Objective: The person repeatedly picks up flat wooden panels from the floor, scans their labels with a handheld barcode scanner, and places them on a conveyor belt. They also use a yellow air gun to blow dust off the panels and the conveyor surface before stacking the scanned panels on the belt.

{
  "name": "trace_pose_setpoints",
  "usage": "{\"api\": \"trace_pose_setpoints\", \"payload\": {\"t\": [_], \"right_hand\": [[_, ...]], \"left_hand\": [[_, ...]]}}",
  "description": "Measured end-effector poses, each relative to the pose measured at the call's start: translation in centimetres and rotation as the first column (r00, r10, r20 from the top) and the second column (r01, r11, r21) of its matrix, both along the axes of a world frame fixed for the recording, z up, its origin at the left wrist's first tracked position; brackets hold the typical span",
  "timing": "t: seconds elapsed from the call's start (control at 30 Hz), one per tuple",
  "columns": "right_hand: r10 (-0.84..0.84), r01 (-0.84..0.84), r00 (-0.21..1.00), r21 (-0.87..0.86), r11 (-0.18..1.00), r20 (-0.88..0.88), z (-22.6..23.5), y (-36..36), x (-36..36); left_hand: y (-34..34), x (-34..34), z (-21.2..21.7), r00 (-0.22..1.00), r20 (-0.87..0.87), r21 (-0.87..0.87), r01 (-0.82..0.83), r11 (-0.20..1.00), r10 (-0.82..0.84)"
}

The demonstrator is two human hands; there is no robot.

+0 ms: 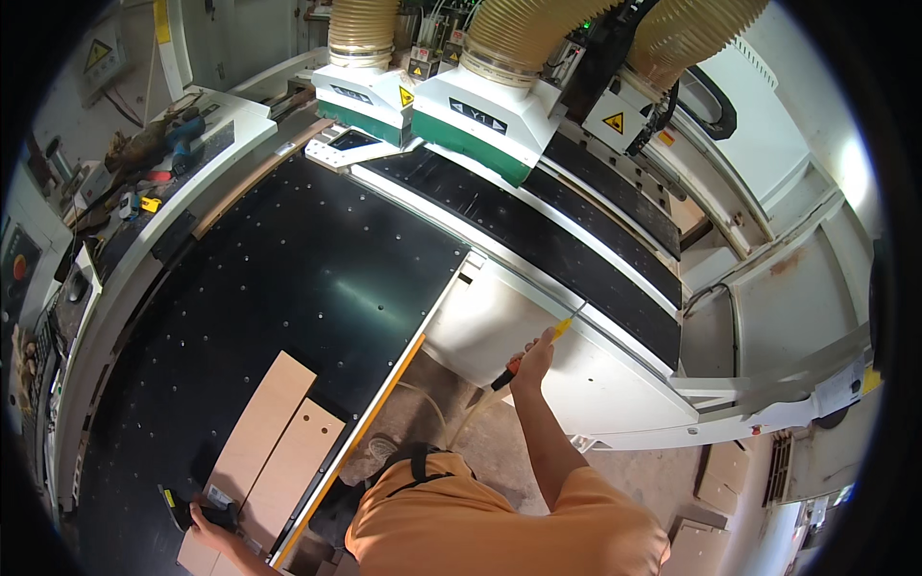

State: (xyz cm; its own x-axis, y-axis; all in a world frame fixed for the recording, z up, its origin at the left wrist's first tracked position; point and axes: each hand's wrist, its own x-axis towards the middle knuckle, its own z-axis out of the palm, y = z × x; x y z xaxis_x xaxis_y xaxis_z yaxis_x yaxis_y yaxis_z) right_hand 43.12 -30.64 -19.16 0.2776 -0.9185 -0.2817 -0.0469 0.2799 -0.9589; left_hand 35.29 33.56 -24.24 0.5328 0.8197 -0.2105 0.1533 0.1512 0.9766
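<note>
My right hand (534, 367) is wrapped round an air blow gun, whose yellow front part (563, 327) and thin metal nozzle point at the white rail along the black machine bed (538, 248). Its black and red rear end sticks out behind the fist, and a pale hose (468, 420) hangs toward the floor. At the lower left my left hand (213, 534) is closed on a black handheld device (179, 509) with a yellow edge, possibly a scanner. That hand is over two light brown boards (257, 422) lying side by side on the black table (317, 254); one has small drilled holes.
White machine heads (478, 113) with green skirts and thick ribbed hoses stand over the bed. A side bench (192, 158) at the left bears tools, a keyboard and a mouse. Boards (722, 475) lie on the floor at the lower right. A yellow-orange strip (384, 396) edges the table.
</note>
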Motion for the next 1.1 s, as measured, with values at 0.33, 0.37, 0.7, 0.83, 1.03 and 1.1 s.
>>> {"api": "trace_pose_setpoints", "payload": {"t": [0.33, 0.37, 0.7, 0.83, 1.03, 1.1], "right_hand": [[0.935, -0.917, -0.195, 0.394, -0.066, -0.298, 8.5, 10.4, 0.0], [0.893, -0.909, -0.303, 0.383, -0.166, -0.332, 9.3, 11.8, -0.3], [0.791, -0.837, -0.546, 0.218, -0.501, -0.276, 15.8, 21.1, -3.6], [0.671, -0.676, -0.731, 0.26, -0.689, -0.125, 16.3, 23.5, -4.3], [0.555, -0.532, -0.831, 0.235, -0.814, 0.041, 15.6, 25.0, -4.1], [0.559, -0.537, -0.828, 0.229, -0.812, 0.04, 15.2, 25.1, -3.4]], "left_hand": [[2.4, -0.3, 1.4, 0.999, -0.024, 0.136, -0.019, 0.99, 0.023], [2.4, -0.3, 1.8, 0.995, -0.062, 0.14, -0.069, 0.988, 0.079], [3.4, -3.5, 7.8, 0.998, -0.061, 0.084, 0.007, 0.996, -0.002], [3.5, -4.4, 8.4, 0.999, 0.001, 0.083, -0.033, 0.996, 0.033], [3.7, -4.9, 8.2, 0.991, -0.133, 0.045, 0.004, 0.999, 0.002], [3.9, -4.7, 8.1, 0.997, -0.05, 0.094, -0.055, 0.994, 0.06]]}}
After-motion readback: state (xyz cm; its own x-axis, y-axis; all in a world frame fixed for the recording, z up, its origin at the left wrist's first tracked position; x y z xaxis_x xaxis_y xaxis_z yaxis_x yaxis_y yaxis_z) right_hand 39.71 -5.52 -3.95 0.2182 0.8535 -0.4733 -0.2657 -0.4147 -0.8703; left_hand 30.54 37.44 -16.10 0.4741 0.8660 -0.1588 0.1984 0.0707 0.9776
